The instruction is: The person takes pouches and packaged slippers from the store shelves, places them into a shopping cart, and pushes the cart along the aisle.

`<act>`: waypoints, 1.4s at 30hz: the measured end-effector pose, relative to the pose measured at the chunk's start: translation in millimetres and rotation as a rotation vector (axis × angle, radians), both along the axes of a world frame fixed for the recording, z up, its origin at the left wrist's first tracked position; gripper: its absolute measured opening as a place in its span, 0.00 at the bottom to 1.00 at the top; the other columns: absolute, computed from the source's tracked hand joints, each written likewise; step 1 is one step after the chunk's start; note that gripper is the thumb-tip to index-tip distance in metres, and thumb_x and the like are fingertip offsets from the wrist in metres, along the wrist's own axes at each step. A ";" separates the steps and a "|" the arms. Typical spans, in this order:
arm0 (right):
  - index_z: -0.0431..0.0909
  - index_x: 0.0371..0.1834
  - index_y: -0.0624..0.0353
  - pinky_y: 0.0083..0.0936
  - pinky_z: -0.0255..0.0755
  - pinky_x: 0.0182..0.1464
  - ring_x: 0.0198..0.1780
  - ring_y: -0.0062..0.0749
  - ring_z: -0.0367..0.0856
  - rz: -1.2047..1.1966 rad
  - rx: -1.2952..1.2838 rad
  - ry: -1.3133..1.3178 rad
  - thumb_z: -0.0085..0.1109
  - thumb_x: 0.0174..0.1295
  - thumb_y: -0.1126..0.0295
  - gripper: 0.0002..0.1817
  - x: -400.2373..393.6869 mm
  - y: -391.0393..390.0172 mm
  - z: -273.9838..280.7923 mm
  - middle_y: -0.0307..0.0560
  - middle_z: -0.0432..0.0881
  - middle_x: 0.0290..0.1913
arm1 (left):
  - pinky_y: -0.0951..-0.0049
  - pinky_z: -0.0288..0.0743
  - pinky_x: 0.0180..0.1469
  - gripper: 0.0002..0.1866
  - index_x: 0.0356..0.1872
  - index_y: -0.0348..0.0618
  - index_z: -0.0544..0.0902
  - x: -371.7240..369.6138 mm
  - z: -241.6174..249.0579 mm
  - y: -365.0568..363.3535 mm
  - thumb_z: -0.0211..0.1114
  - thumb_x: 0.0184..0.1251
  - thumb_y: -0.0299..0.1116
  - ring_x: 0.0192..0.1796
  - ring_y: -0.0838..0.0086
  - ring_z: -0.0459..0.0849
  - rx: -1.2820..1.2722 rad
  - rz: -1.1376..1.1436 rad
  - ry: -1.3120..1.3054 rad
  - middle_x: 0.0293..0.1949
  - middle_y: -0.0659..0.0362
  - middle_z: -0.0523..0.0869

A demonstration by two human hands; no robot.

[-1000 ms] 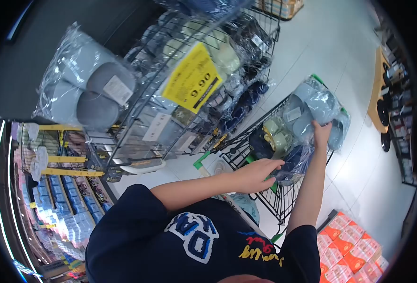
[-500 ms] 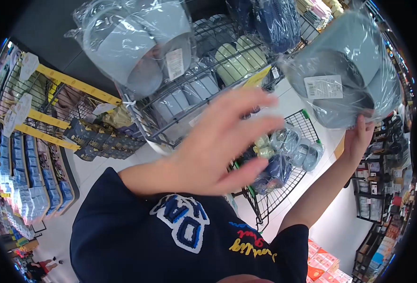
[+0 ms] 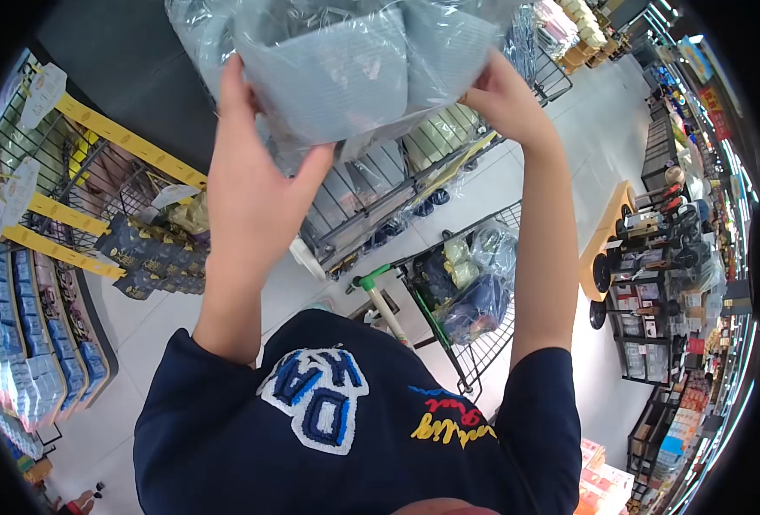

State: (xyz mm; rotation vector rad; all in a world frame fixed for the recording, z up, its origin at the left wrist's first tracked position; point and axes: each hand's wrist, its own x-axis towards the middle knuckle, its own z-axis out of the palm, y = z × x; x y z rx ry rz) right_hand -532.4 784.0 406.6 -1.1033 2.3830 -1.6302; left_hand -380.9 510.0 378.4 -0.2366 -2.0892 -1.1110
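Pale grey-blue slippers [image 3: 337,81] in crinkled clear plastic fill the top of the view, in front of the wire rack. My left hand [image 3: 255,184] holds their left side, fingers up along the bag and thumb at its lower edge. On the opposite side, my right hand [image 3: 513,103] grips the bag's right edge with bent fingers, its fingertips partly hidden behind the plastic. Beneath the bag, the wire rack [image 3: 320,227] carries more bagged slippers, among them a pale green pair [image 3: 440,133].
A shopping cart [image 3: 474,365] with a green handle stands below the rack, holding several bagged slippers [image 3: 479,305]. Yellow-edged wire shelves [image 3: 131,142] are at left, above stacked blue packs [image 3: 41,360]. A goods display [image 3: 650,300] lines the right side.
My right hand has brought the bagged slippers from the right to the rack's top. My left hand has moved up and left and taken hold of the slippers there.
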 end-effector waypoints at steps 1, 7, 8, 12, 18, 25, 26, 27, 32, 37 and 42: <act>0.69 0.67 0.66 0.26 0.78 0.60 0.58 0.27 0.82 0.021 0.036 0.001 0.64 0.65 0.80 0.26 -7.3 -3.5 -6.9 0.47 0.83 0.59 | 0.55 0.68 0.69 0.51 0.77 0.31 0.58 2.9 -5.2 -2.4 0.79 0.55 0.33 0.62 0.50 0.78 -0.123 0.069 -0.012 0.60 0.43 0.79; 0.74 0.67 0.63 0.33 0.72 0.67 0.63 0.35 0.81 -0.112 0.309 0.096 0.66 0.63 0.77 0.27 -22.8 -24.6 -50.1 0.50 0.83 0.62 | 0.51 0.65 0.68 0.47 0.73 0.27 0.64 19.0 -26.1 -6.0 0.79 0.55 0.35 0.58 0.49 0.76 -0.522 0.288 -0.110 0.57 0.44 0.79; 0.74 0.67 0.63 0.33 0.72 0.68 0.63 0.35 0.80 -0.100 0.318 0.053 0.64 0.64 0.76 0.26 -19.7 -25.0 -41.9 0.49 0.83 0.62 | 0.50 0.65 0.67 0.47 0.73 0.26 0.64 19.7 -25.3 -7.2 0.78 0.56 0.35 0.58 0.50 0.77 -0.489 0.256 -0.157 0.56 0.44 0.80; 0.76 0.67 0.62 0.32 0.72 0.67 0.62 0.34 0.81 -0.112 0.359 -0.021 0.63 0.67 0.74 0.24 -26.7 -12.1 -35.7 0.49 0.84 0.60 | 0.46 0.64 0.68 0.47 0.73 0.22 0.62 22.9 -26.6 -14.4 0.76 0.59 0.38 0.56 0.52 0.78 -0.478 0.167 -0.248 0.49 0.45 0.84; 0.74 0.68 0.62 0.32 0.76 0.61 0.57 0.35 0.84 -0.115 0.437 -0.045 0.65 0.62 0.75 0.28 -5.1 -20.0 -24.9 0.50 0.85 0.58 | 0.39 0.56 0.74 0.53 0.77 0.24 0.55 24.0 -29.4 -13.1 0.76 0.60 0.43 0.54 0.54 0.80 -0.550 0.201 -0.259 0.45 0.49 0.86; 0.76 0.65 0.63 0.33 0.77 0.58 0.53 0.36 0.84 -0.146 0.446 -0.075 0.65 0.62 0.74 0.26 -5.0 -12.3 -32.0 0.51 0.86 0.54 | 0.36 0.53 0.75 0.60 0.79 0.24 0.46 29.7 -21.1 2.7 0.77 0.57 0.43 0.66 0.43 0.73 -0.369 0.158 -0.028 0.66 0.36 0.73; 0.76 0.64 0.63 0.32 0.77 0.58 0.53 0.34 0.84 -0.161 0.472 -0.014 0.64 0.62 0.73 0.25 -8.1 -8.7 -36.1 0.50 0.86 0.53 | 0.37 0.53 0.75 0.58 0.79 0.25 0.48 31.1 -18.1 6.1 0.77 0.57 0.42 0.67 0.41 0.71 -0.354 0.132 0.039 0.67 0.35 0.71; 0.76 0.64 0.63 0.30 0.77 0.57 0.53 0.32 0.84 -0.175 0.500 0.048 0.64 0.63 0.72 0.25 -9.6 -5.2 -39.0 0.49 0.86 0.52 | 0.38 0.54 0.75 0.56 0.79 0.26 0.50 32.7 -14.1 9.8 0.77 0.57 0.40 0.68 0.40 0.70 -0.337 0.107 0.106 0.69 0.35 0.69; 0.67 0.74 0.61 0.29 0.77 0.59 0.55 0.31 0.83 -0.216 0.299 -0.017 0.66 0.64 0.71 0.34 17.8 18.3 -40.3 0.52 0.80 0.63 | 0.42 0.57 0.74 0.42 0.73 0.31 0.65 51.4 -18.2 43.2 0.71 0.56 0.29 0.70 0.43 0.69 -0.265 -0.165 0.302 0.69 0.39 0.72; 0.63 0.78 0.59 0.26 0.76 0.59 0.57 0.28 0.81 -0.360 -0.056 -0.074 0.64 0.69 0.70 0.35 71.4 72.8 -69.4 0.49 0.79 0.64 | 0.44 0.66 0.70 0.35 0.68 0.36 0.72 55.0 -54.0 96.8 0.70 0.56 0.27 0.65 0.46 0.75 -0.251 -0.568 0.113 0.65 0.44 0.77; 0.70 0.71 0.62 0.22 0.76 0.53 0.50 0.23 0.83 -0.548 -0.365 -0.342 0.61 0.69 0.71 0.26 149.8 132.8 -185.4 0.46 0.84 0.54 | 0.55 0.71 0.67 0.24 0.61 0.35 0.77 42.7 -135.5 154.9 0.66 0.62 0.28 0.61 0.49 0.78 -0.278 -0.837 -0.294 0.59 0.46 0.80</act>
